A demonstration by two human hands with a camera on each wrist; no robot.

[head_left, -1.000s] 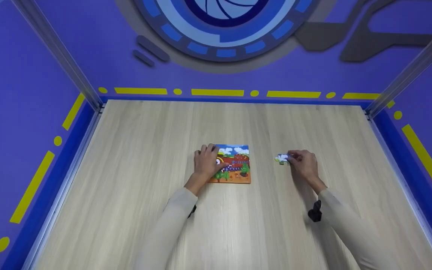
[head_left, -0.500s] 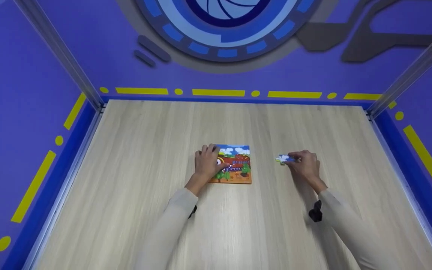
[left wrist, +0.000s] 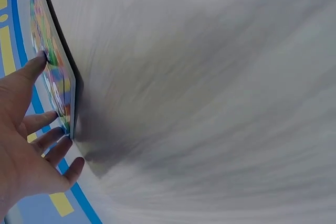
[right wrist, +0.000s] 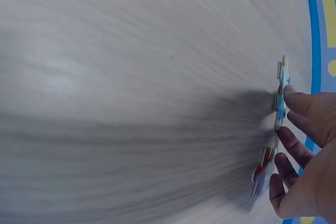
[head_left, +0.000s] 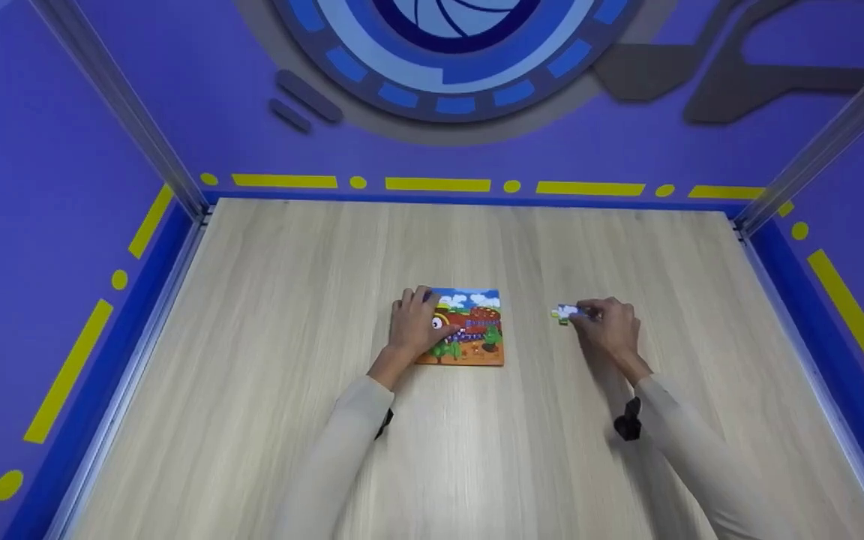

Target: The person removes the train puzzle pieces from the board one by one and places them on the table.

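Observation:
A square picture puzzle (head_left: 477,341) with a red cartoon creature lies flat on the table in the head view. My left hand (head_left: 415,326) rests over its left side. In the left wrist view the thumb (left wrist: 35,65) presses on the picture, and the other fingers lie spread along the edge. To the right, my right hand (head_left: 612,328) pinches a small white-and-blue jigsaw piece (head_left: 566,313). The right wrist view shows this piece (right wrist: 281,98) at the thumb tip. A second jigsaw piece (right wrist: 264,171), partly red, is by the lower fingers; whether they touch it I cannot tell.
The pale wooden table (head_left: 297,300) is bounded at the back by a purple-blue wall (head_left: 432,161) with yellow dashes. Side walls with metal corner posts (head_left: 139,120) stand left and right. Black wrist devices (head_left: 628,421) are worn at the sleeves.
The jigsaw piece in my right hand has tilted and shifted slightly between the fingers. My left hand stays in place on the puzzle.

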